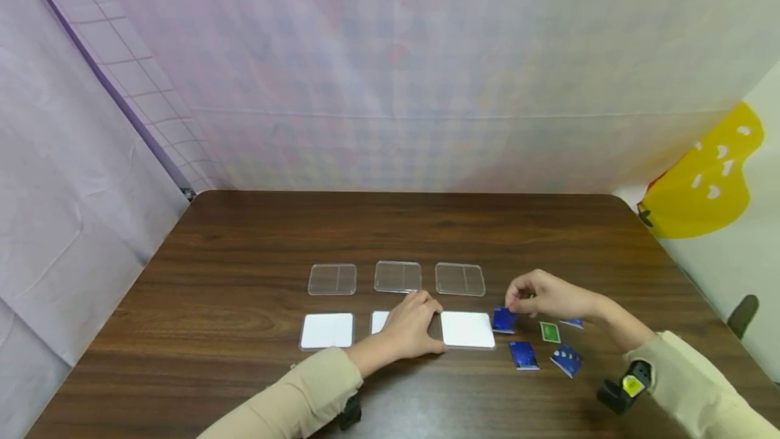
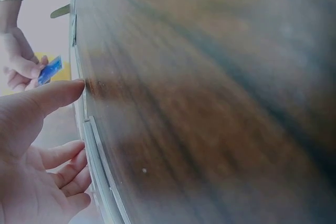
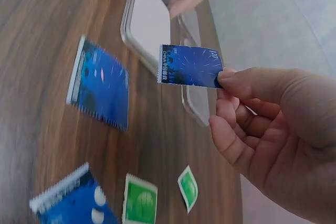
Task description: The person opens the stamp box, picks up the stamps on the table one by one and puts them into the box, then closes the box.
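Note:
My right hand (image 1: 548,295) pinches a blue postage stamp (image 3: 190,65) between thumb and fingers, just above the table. That stamp (image 1: 503,319) appears beside the right end of a clear plastic case (image 1: 468,329) with a white inside. My left hand (image 1: 411,327) holds this case at its left end, thumb at the near corner and fingertips at the far one. Beneath the left wrist, a middle white case (image 1: 379,321) is partly covered. More blue stamps (image 1: 524,356) and green stamps (image 3: 140,199) lie near the right hand.
Three clear lids, the left lid (image 1: 332,280), middle lid (image 1: 397,277) and right lid (image 1: 460,280), form a row behind the cases. Another white case (image 1: 327,330) lies at the left. Curtains hang behind the brown wooden table (image 1: 244,256).

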`<state>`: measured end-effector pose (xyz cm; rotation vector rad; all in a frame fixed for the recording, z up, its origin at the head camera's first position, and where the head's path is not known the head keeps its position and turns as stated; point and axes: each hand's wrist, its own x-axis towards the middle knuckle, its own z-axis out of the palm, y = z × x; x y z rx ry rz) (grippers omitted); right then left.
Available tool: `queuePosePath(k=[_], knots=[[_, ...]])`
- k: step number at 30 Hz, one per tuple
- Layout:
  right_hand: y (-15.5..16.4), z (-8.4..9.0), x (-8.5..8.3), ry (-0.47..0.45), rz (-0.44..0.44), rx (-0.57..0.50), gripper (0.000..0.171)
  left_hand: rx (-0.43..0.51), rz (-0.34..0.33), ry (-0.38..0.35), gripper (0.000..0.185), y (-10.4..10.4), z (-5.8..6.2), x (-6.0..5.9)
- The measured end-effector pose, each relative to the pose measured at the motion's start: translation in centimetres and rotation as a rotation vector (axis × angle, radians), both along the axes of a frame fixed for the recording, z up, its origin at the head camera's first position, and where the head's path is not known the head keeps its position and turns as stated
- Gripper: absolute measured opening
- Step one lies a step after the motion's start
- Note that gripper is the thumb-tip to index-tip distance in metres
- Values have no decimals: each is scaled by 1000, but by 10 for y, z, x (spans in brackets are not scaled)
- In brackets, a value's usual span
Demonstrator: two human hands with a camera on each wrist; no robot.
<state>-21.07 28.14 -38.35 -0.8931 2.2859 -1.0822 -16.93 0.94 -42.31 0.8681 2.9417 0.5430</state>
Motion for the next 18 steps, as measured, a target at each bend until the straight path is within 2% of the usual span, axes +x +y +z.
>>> queuePosePath(k=[6,18], knots=[[-20,2,2,-32,29,-32,8,0,-3,13,57,-1,0,0],[-61,-10,-4,-204,8,-17,11,24,1,4,56,-1,1,1]])
